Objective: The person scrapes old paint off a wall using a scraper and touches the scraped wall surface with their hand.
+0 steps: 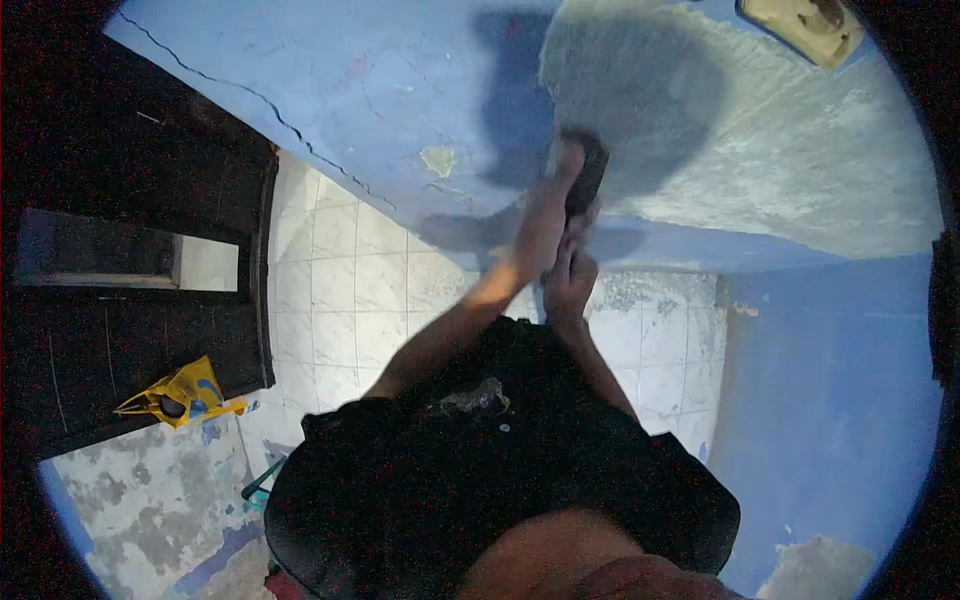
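- Black shirt [430,490]: fabric; pale chest print, unreadable.
- Right hand [571,288]: fingers closed around the lower end of the dark tool [588,172].
- Left hand [545,215]: partly closed, laid along the tool's upper part; blurred, exact finger opening cannot be told.
- Tool: elongated, round-ended, in front of the wall [350,75] at the rough grey patch's edge; contact cannot be told.
- Wall: blue paint, cracked.
- Yellow bag [201,389]: blue print, illegible.
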Available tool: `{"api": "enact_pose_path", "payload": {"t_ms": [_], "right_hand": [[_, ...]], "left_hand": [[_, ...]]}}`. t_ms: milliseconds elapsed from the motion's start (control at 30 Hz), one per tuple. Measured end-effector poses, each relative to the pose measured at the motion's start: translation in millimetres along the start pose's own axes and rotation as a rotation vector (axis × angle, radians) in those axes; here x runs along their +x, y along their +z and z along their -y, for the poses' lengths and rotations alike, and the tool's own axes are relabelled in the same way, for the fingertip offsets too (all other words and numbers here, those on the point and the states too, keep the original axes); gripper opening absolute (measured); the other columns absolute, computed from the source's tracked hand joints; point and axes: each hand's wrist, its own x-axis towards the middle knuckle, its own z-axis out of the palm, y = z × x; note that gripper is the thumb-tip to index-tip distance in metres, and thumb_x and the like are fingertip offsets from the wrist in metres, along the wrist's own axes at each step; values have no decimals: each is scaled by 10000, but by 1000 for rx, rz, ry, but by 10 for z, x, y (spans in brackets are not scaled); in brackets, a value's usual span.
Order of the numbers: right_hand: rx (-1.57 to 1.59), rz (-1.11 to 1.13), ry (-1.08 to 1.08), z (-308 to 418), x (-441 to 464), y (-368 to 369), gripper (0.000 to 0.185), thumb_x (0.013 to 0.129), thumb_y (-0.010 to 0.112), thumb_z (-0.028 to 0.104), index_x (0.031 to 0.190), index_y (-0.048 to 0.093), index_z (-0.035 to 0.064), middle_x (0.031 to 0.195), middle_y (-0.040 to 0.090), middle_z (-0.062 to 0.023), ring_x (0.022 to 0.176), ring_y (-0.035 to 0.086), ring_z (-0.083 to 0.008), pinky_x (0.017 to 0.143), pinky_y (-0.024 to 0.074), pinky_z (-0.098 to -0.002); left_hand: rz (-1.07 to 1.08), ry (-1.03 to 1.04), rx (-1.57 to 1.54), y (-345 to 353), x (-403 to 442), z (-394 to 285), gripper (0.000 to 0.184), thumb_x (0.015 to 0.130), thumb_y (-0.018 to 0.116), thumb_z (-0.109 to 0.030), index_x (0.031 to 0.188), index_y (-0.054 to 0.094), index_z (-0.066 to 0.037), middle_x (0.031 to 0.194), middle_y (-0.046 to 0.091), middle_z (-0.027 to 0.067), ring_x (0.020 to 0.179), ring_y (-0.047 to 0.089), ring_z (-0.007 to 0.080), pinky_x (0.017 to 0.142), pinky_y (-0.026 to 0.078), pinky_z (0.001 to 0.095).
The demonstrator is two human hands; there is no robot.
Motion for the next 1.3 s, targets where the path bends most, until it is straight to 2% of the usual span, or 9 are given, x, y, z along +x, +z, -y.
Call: {"api": "enact_pose_path", "payload": {"t_ms": [67,200,333,500,667,767,900,1100,1300], "right_hand": [[213,84,304,60,-131,-34,449,977,440,280,630,459,-6,500,469,-35,404,424,-116,382,319,-292],[68,65,-82,85,45,-64,457,976,431,266,604,450,0,472,457,-25,397,410,-105,376,289,-290],[154,152,53,43,135,-14,267,929,495,198,823,615,-16,572,547,-181,495,511,-343,474,353,-423],[302,564,413,-397,-168,-78,396,969,446,327,749,532,9,570,504,-29,506,480,-116,464,369,-294],[-187,939,159,-611,-384,-242,456,918,514,414,830,576,-29,607,579,-111,557,566,-192,552,447,-363],[-235,1101,325,-475,-316,-120,436,905,534,413,885,588,-20,641,598,-129,564,580,-217,567,459,-372],[-58,1084,123,-21,-128,-16,401,885,570,384,1007,618,5,726,611,-182,609,594,-263,623,465,-421],[74,853,64,709,93,-18,383,862,623,385,924,632,7,671,594,-99,588,533,-147,563,434,-329],[195,1059,352,478,-20,158,445,832,641,440,826,636,-4,626,555,-37,543,479,-129,518,396,-308]], "left_hand": [[-67,-62,16,-122,25,294,590,818,479,-687,700,493,-109,470,405,-42,343,353,65,330,263,227],[56,-15,-63,-17,6,-30,590,809,522,-666,659,489,-96,463,402,-35,334,351,68,322,254,221],[-32,58,28,15,76,-66,601,827,500,-659,665,513,-81,473,443,-17,343,388,80,333,293,238],[-148,-39,208,-791,187,934,596,844,496,-639,805,593,-52,663,573,34,541,549,136,518,441,258],[-226,-282,66,-1859,19,1635,664,823,496,-664,934,611,-20,746,609,84,640,615,187,625,508,298],[-421,-411,191,-2499,-322,1854,662,818,519,-648,947,610,-5,755,620,88,623,623,201,575,513,335],[-469,-49,848,-4192,-1342,3148,454,847,588,-433,1008,610,-9,773,644,75,670,606,201,565,496,357],[-514,-721,1326,-4510,-3142,3272,378,847,582,-399,979,639,-49,804,661,72,678,618,198,575,491,362],[-411,-741,1371,-4591,-3209,3316,309,847,575,-364,950,669,-88,835,677,68,686,630,195,585,486,366]]}}
